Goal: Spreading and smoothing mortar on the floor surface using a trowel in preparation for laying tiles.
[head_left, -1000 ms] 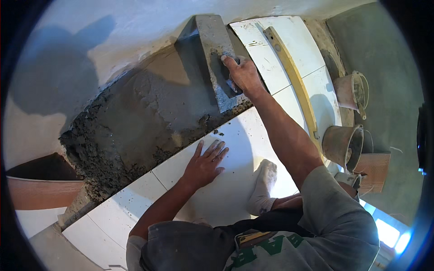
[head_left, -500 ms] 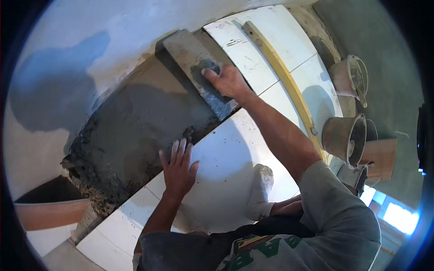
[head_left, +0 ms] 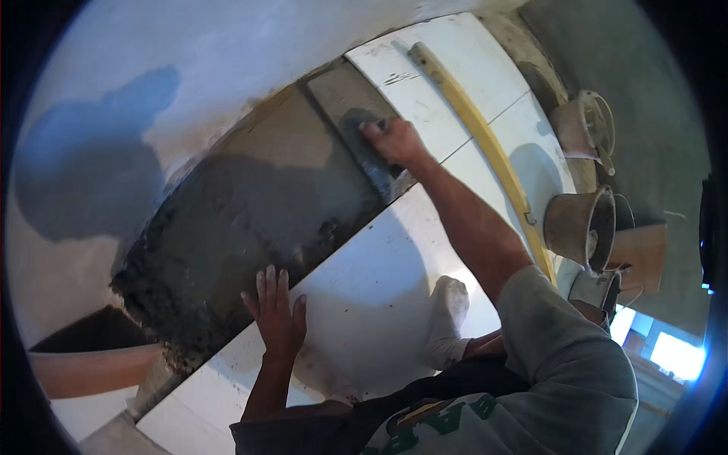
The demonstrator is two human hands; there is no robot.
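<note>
My right hand (head_left: 393, 142) is closed round the handle of a long rectangular plastering float (head_left: 334, 95). The float lies against the far right part of a bed of wet grey mortar (head_left: 250, 197), beside the white tiles. My left hand (head_left: 277, 322) has its fingers spread and holds nothing. It is at the near edge of the mortar, over the white tile (head_left: 371, 265), fingertips pointing at the mortar. Toward the far right the mortar looks smooth; its left end is rough and crumbly. The float's handle is mostly hidden by my right hand.
A yellow spirit level (head_left: 478, 125) lies across the tiles to the right. Several buckets, including a grey-brown bucket (head_left: 557, 227), stand beyond them. A brown-edged tile (head_left: 98, 368) leans at the lower left. A plastered wall (head_left: 227, 61) borders the mortar. My foot (head_left: 449, 307) rests on the tile.
My right hand has moved the float to the right, toward the white tiles, and it now looks flatter. My left hand has shifted slightly left and nearer to me.
</note>
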